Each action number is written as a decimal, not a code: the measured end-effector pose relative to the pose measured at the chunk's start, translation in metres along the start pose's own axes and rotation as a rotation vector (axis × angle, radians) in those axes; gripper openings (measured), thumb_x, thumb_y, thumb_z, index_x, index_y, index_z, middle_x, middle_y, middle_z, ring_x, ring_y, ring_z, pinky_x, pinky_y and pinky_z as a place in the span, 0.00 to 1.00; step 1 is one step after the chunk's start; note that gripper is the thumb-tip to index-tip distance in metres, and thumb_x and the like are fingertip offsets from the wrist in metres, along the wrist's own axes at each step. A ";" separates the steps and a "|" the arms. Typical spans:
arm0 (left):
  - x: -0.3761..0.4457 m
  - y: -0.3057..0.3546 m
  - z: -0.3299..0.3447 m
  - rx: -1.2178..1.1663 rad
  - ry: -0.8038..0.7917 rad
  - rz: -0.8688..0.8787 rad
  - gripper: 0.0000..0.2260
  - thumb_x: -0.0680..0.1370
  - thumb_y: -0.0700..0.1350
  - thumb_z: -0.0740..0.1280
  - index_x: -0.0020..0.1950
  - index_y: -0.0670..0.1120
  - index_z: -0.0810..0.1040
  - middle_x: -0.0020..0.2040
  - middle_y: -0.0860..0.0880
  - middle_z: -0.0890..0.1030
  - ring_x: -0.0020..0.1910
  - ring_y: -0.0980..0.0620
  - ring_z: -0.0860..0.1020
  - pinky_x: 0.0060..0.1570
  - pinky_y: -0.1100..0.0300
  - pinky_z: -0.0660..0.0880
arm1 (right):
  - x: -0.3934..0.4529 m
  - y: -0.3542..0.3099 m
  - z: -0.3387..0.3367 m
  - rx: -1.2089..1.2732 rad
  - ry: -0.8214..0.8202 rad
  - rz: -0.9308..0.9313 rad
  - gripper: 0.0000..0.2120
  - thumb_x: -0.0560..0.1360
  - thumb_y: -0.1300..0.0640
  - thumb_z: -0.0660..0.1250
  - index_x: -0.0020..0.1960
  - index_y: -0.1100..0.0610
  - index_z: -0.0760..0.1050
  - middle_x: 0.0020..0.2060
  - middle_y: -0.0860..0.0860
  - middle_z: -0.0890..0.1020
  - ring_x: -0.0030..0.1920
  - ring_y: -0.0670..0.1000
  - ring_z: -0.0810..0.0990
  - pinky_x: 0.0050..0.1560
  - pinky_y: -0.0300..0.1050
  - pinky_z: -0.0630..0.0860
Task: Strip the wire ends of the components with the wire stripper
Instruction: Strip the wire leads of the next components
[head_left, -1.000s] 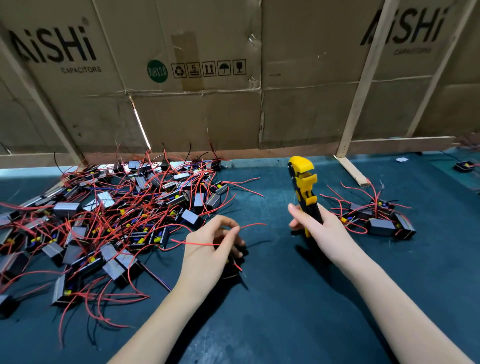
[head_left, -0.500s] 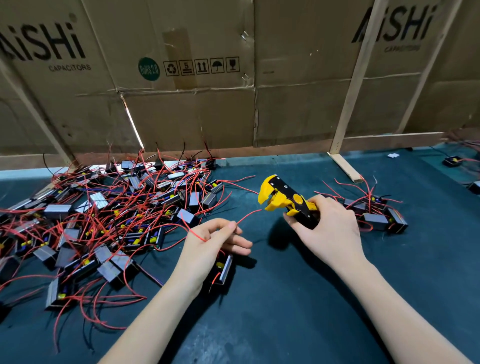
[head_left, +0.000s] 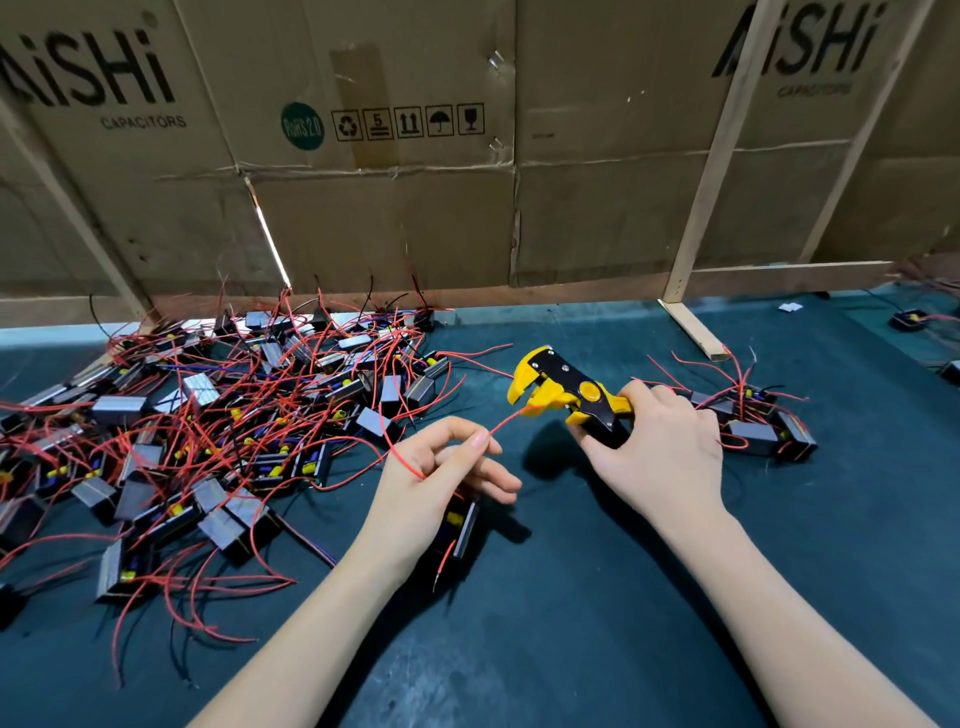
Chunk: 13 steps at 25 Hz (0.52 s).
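Wire stripper, yellow and black, sits in the right hand, whose fingers and thumb curl around its handles; its yellow head points left, toward the pile. The end of a red wire reaches into the stripper's head. The left hand pinches that wire between thumb and forefinger just short of the tool, with the other fingers loosely extended. Under the left palm a dark component with a yellow part is partly hidden, one edge of it and a short red lead showing below the hand; whether the pinched wire belongs to it cannot be told.

Both hands are over a dark teal table surface. To the left lies a large heap of components, grey and black blocks tangled in many red wires. To the right of the right hand, near it, sits a smaller group of components with red leads. Behind the table stands a wall of cardboard sheets printed with capacitor branding, braced by pale wooden slats.
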<state>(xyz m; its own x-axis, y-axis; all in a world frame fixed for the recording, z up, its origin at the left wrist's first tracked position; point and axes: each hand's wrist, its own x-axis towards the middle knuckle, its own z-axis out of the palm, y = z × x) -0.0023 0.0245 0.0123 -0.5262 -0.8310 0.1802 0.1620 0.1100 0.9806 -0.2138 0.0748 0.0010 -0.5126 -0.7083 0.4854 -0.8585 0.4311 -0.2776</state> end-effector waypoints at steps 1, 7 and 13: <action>0.000 0.001 0.000 -0.019 0.001 0.013 0.10 0.78 0.45 0.63 0.46 0.38 0.76 0.36 0.39 0.84 0.32 0.44 0.83 0.38 0.63 0.78 | 0.001 0.002 0.000 -0.019 -0.004 0.011 0.24 0.68 0.31 0.63 0.45 0.53 0.73 0.42 0.50 0.78 0.49 0.57 0.77 0.52 0.51 0.64; 0.001 -0.001 0.000 0.068 0.032 0.014 0.08 0.81 0.38 0.62 0.45 0.36 0.75 0.34 0.39 0.84 0.30 0.45 0.83 0.37 0.65 0.77 | -0.001 -0.003 0.000 -0.044 -0.067 0.004 0.27 0.68 0.29 0.60 0.49 0.52 0.74 0.43 0.49 0.78 0.51 0.55 0.77 0.52 0.50 0.64; 0.001 -0.004 0.000 0.140 0.043 0.012 0.08 0.81 0.37 0.61 0.44 0.37 0.75 0.34 0.40 0.84 0.29 0.49 0.82 0.32 0.70 0.72 | -0.001 -0.002 -0.004 0.028 -0.067 0.023 0.25 0.67 0.29 0.60 0.45 0.51 0.72 0.41 0.48 0.77 0.50 0.55 0.76 0.52 0.50 0.65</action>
<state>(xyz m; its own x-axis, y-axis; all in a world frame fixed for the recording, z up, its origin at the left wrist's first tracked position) -0.0031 0.0235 0.0084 -0.4886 -0.8513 0.1910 0.0487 0.1920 0.9802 -0.2119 0.0765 0.0041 -0.5314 -0.7345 0.4220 -0.8458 0.4328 -0.3119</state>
